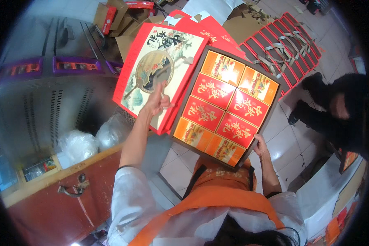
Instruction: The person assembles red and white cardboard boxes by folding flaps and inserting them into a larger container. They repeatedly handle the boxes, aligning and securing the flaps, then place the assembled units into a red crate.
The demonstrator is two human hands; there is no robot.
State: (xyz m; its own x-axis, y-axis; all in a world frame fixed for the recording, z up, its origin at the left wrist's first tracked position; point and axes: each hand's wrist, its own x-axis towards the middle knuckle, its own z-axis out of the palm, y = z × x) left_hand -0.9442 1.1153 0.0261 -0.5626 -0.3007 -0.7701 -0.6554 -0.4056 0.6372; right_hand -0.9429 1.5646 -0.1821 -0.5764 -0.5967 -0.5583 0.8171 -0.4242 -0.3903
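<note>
My right hand (260, 146) grips the near right edge of a dark-rimmed gift box tray (242, 160) tilted in front of me. Several small red cartons (213, 91) and orange cartons (223, 67) fill the tray. To its left lies a red-edged box lid (155, 37) with a cream top and a printed round fan. My left hand (156, 102) is over this lid, index finger stretched out and thumb apart, with nothing plainly held. Whether the fingertip touches the lid cannot be made out. The tray's far left edge overlaps more red box parts (209, 29).
Several red-edged boxes with grey ribbon handles (283, 51) stand in a row at the far right. Another person's dark-clothed legs (336, 110) are at the right. A steel cabinet (41, 98), plastic bags (80, 145) and a brown wooden drawer (69, 192) are on the left.
</note>
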